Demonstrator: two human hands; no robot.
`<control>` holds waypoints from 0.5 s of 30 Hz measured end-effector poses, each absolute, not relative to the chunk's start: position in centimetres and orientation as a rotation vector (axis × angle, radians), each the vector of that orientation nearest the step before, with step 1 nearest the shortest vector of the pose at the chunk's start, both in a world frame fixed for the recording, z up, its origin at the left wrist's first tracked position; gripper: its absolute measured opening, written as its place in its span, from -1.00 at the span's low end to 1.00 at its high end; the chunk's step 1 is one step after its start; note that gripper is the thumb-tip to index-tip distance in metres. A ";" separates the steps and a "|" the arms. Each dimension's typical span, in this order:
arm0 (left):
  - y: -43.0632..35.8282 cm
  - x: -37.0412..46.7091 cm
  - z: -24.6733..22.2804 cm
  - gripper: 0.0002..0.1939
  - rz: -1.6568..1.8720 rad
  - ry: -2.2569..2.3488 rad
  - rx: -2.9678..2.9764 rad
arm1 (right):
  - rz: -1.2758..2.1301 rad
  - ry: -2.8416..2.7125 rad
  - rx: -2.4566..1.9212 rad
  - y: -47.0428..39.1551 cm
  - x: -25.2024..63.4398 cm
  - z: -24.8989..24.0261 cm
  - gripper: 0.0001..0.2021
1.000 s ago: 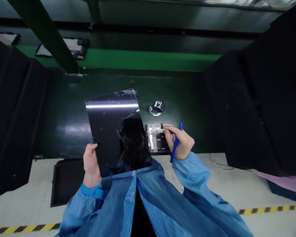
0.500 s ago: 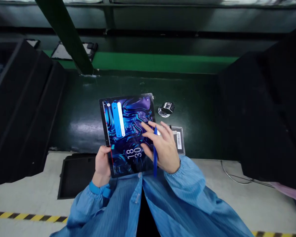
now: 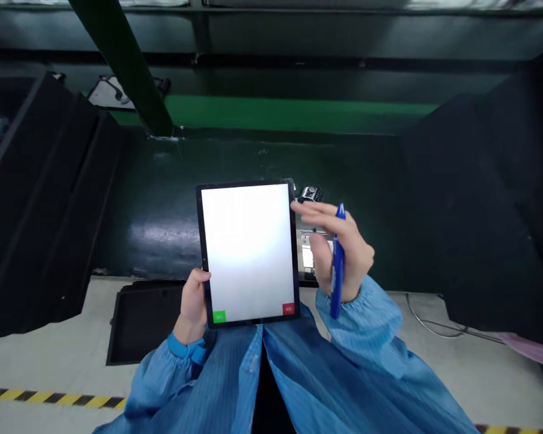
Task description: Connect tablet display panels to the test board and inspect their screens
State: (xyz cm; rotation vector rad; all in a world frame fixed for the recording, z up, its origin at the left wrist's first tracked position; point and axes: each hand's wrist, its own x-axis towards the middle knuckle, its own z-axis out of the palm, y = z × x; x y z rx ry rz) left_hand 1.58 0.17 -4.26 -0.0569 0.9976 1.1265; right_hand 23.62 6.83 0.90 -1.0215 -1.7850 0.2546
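Note:
A black-framed tablet (image 3: 251,253) is held upright in front of me, its screen white with a green box at the lower left and a red box at the lower right. My left hand (image 3: 193,304) grips its lower left edge, thumb on the front bezel. Just off the tablet's right edge is my right hand (image 3: 352,256), fingers stretched towards that edge. A blue pen (image 3: 337,271) is held in this hand, tucked between the fingers. Partly hidden behind the hand, a flat piece with a white label (image 3: 308,256) lies on the bench, and a small shiny metal object (image 3: 309,194) sits beyond it.
Below the dark green bench (image 3: 163,199), a black tray (image 3: 140,325) is on the floor at the left. Dark bins stand at the left (image 3: 54,199) and right (image 3: 470,181). A green post (image 3: 122,66) rises at the back left. A cable (image 3: 429,325) lies at the right.
The tablet's screen went from a purple-blue wallpaper with a clock to plain white with two coloured boxes. The tablet shifted right and straightened. My right hand moved off the screen to the right with the pen.

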 end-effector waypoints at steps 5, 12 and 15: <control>-0.3 1.4 -4.0 -0.73 1.064 0.914 0.048 | 0.098 -1.874 -1.373 10.3 24.9 1.0 -0.71; -0.8 1.6 -3.7 -0.78 1.052 0.892 0.107 | -0.431 -2.186 -1.285 11.5 25.5 2.6 -0.60; -0.7 1.9 -3.4 -0.80 1.075 0.924 0.070 | -0.453 -2.285 -0.913 9.8 25.3 4.0 -0.66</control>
